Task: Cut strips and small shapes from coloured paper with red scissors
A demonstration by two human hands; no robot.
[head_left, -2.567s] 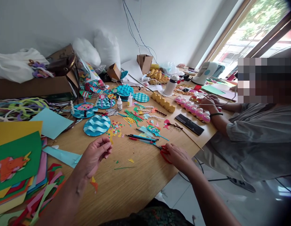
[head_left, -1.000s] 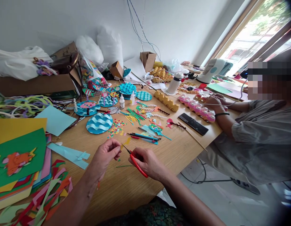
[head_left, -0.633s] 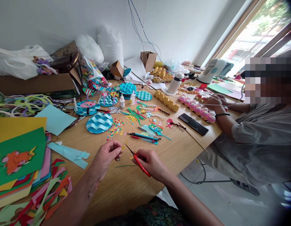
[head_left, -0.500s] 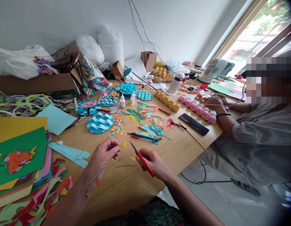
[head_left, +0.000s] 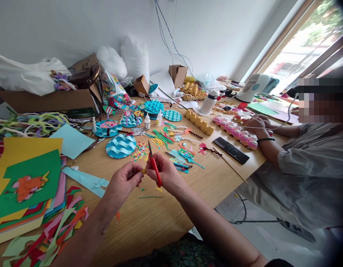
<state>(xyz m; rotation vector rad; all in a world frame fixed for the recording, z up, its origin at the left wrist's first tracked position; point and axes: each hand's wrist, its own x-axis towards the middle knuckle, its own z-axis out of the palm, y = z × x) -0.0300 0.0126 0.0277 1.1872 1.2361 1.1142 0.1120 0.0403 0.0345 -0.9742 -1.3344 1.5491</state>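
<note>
Small yellow paper piece (head_left: 144,171) is pinched in the narrow grip of the left hand (head_left: 128,176), nearer the wearer than the round blue paper disc with pale wavy strips (head_left: 120,145) and to its right. The right hand (head_left: 164,170) has been brought in so that its fingertips meet or nearly meet the piece, while the red-handled scissors with dark blades (head_left: 154,163) are held in its grip, their blades swung forward, right of the disc. Cutting thus seems to have been paused for handling by finger.
</note>
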